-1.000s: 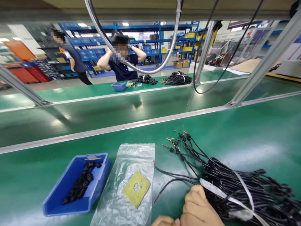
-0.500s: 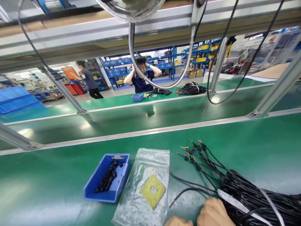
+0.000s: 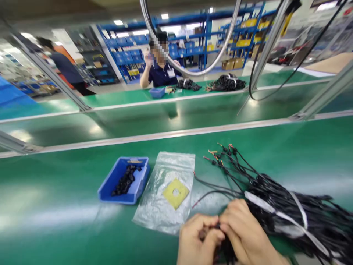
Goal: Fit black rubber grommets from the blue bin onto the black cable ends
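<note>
My left hand point(image 3: 199, 239) and my right hand point(image 3: 244, 232) meet at the front edge of the view, fingertips pinched together. Between them is a black cable point(image 3: 228, 252), its dark end partly hidden by my fingers. To the right lies a bundle of black cables point(image 3: 264, 187) bound with white ties, some ends showing stripped red and orange wires and small black fittings. Just beyond my left hand is a clear plastic bag point(image 3: 161, 211) with a yellow square pad point(image 3: 179, 200), holed in the middle, lying on it.
A blue bin point(image 3: 106, 195) of small black parts point(image 3: 125, 181) stands left of the bag on the green bench point(image 3: 68, 228). A metal rail point(image 3: 138, 138) crosses behind. Across it, a person point(image 3: 162, 73) is at another bench with cable bundles point(image 3: 227, 82). A flexible metal tube point(image 3: 205, 71) hangs above.
My view has tipped downward, so the bench items sit higher in the picture. Both hands are now more fully in view, with a cable between them. The person opposite has lowered their arms somewhat.
</note>
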Demonstrator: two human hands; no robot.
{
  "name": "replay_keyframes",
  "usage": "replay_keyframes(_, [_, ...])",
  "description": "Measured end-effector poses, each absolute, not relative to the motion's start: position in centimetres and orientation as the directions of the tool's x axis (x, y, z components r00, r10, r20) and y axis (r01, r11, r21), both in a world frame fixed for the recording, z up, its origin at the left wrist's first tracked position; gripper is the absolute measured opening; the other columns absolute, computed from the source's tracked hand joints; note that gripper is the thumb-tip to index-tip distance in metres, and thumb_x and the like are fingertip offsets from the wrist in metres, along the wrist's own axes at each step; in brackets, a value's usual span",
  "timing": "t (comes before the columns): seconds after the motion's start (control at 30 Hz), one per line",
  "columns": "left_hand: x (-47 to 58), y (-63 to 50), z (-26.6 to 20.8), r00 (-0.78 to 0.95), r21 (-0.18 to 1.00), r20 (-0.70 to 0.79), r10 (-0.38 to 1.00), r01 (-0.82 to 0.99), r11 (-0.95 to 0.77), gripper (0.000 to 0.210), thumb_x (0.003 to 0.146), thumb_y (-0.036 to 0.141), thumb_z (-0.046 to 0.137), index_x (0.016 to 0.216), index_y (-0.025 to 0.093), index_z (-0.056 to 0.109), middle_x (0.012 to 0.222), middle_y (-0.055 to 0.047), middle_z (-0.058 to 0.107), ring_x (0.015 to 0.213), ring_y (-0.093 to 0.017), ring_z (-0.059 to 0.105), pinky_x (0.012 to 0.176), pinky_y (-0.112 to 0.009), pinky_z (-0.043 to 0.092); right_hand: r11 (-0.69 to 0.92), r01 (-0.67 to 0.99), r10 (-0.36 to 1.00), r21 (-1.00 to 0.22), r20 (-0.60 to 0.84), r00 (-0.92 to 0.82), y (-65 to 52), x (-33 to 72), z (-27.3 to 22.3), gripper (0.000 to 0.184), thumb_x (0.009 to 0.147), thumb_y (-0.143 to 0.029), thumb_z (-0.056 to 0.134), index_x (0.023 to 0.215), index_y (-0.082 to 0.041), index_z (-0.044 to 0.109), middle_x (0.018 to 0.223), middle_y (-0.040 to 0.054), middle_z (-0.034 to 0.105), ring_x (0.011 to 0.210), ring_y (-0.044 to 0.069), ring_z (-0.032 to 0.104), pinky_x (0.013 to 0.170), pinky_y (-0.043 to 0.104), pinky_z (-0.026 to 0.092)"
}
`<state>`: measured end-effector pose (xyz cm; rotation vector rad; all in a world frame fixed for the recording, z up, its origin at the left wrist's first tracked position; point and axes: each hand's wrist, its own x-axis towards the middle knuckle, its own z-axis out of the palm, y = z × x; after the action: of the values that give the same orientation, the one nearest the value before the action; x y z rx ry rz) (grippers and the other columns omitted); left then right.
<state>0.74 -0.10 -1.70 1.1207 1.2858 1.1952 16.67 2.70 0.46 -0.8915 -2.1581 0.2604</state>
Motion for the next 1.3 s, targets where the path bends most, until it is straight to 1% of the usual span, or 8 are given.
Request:
replay_keyframes(0.1, [0.4, -0.2, 0.3, -0.051, 0.945, -0.236, 0.97, -0.246, 0.217, 0.044, 0.067, 0.011, 0.078, 0.11, 0.021, 0.074, 0.07, 0.004, 0.071, 0.061, -0.012, 0.066, 0.061, -0.019, 0.053, 0.685, 0.497, 0.726, -0.533, 0.553, -0.408, 2.5, 16.5, 1.4, 0.018, 0.099, -0.008, 0.042, 0.089, -0.018, 0.053, 0.075, 0.001, 0.056, 0.074, 0.017, 0.047, 0.069, 0.034, 0.036])
replay_keyframes(0.2, [0.0, -0.1, 1.1, -0.029, 0.91, -0.266, 0.964, -0.338, 0.241, 0.046, 0.072, 0.011, 0.078, 0.115, 0.02, 0.066, 0.068, 0.007, 0.068, 0.06, -0.01, 0.064, 0.062, -0.018, 0.053, 0.665, 0.497, 0.747, -0.558, 0.523, -0.411, 2.5, 16.6, 1.3, 0.017, 0.099, -0.009, 0.043, 0.089, -0.018, 0.052, 0.075, 0.0011, 0.054, 0.075, 0.018, 0.046, 0.071, 0.035, 0.036])
replay_keyframes(0.33, [-0.6, 0.0, 0.7, 0.083, 0.935, -0.23, 0.97, -0.259, 0.244, 0.029, 0.078, 0.013, 0.077, 0.106, 0.018, 0.068, 0.074, 0.004, 0.07, 0.063, -0.01, 0.066, 0.064, -0.019, 0.054, 0.675, 0.499, 0.737, -0.544, 0.528, -0.421, 2.3, 16.8, 1.1, 0.016, 0.098, -0.007, 0.043, 0.091, -0.018, 0.053, 0.077, 0.0014, 0.054, 0.076, 0.018, 0.046, 0.071, 0.035, 0.036])
replay_keyframes(0.47, [-1.0, 0.1, 0.6, 0.114, 0.976, -0.177, 0.978, -0.105, 0.189, 0.017, 0.081, 0.018, 0.076, 0.098, 0.017, 0.076, 0.084, -0.004, 0.078, 0.075, -0.016, 0.074, 0.071, -0.023, 0.059, 0.683, 0.489, 0.73, -0.542, 0.528, -0.434, 2.2, 16.8, 1.4, 0.016, 0.098, -0.008, 0.043, 0.091, -0.018, 0.052, 0.076, 0.0014, 0.054, 0.075, 0.018, 0.045, 0.07, 0.035, 0.036])
replay_keyframes(0.63, [-0.7, -0.1, 0.8, 0.068, 0.993, 0.085, 0.994, 0.08, -0.09, 0.007, 0.081, 0.013, 0.076, 0.085, 0.017, 0.08, 0.079, -0.005, 0.076, 0.069, -0.016, 0.072, 0.062, -0.021, 0.057, 0.677, 0.471, 0.736, -0.566, 0.496, -0.461, 2.1, 17.3, 1.5, 0.016, 0.097, -0.008, 0.043, 0.089, -0.018, 0.052, 0.076, 0.0006, 0.049, 0.075, 0.018, 0.043, 0.07, 0.035, 0.034])
replay_keyframes(0.8, [-0.3, -0.1, 0.5, 0.082, 0.933, 0.305, 0.949, 0.176, -0.315, 0.012, 0.084, 0.007, 0.072, 0.083, 0.017, 0.078, 0.077, -0.004, 0.076, 0.069, -0.015, 0.071, 0.067, -0.022, 0.056, 0.667, 0.458, 0.739, -0.588, 0.445, -0.506, 2.1, 17.9, 1.3, 0.015, 0.098, -0.011, 0.045, 0.087, -0.018, 0.052, 0.075, 0.0004, 0.047, 0.075, 0.018, 0.043, 0.069, 0.034, 0.035])
replay_keyframes(1.03, [-0.5, -0.1, 0.8, 0.058, 0.966, 0.167, 0.984, 0.191, -0.175, 0.008, 0.086, 0.013, 0.071, 0.081, 0.019, 0.075, 0.077, -0.002, 0.072, 0.067, -0.013, 0.07, 0.06, -0.019, 0.056, 0.65, 0.521, 0.755, -0.553, 0.394, -0.524, 1.8, 17.7, 2.0, 0.016, 0.101, -0.008, 0.041, 0.107, -0.016, 0.053, 0.091, 0.0064, 0.058, 0.087, 0.022, 0.045, 0.081, 0.039, 0.043])
replay_keyframes(1.3, [-0.4, -0.1, 0.7, 0.075, 0.961, 0.185, 0.98, 0.197, -0.196, 0.008, 0.085, 0.012, 0.071, 0.082, 0.018, 0.075, 0.078, -0.002, 0.073, 0.067, -0.013, 0.07, 0.061, -0.017, 0.056, 0.63, 0.468, 0.769, -0.62, 0.412, -0.489, 1.9, 17.6, 1.5, 0.017, 0.097, -0.002, 0.038, 0.094, -0.016, 0.047, 0.085, 0.0041, 0.051, 0.082, 0.019, 0.041, 0.075, 0.037, 0.04])
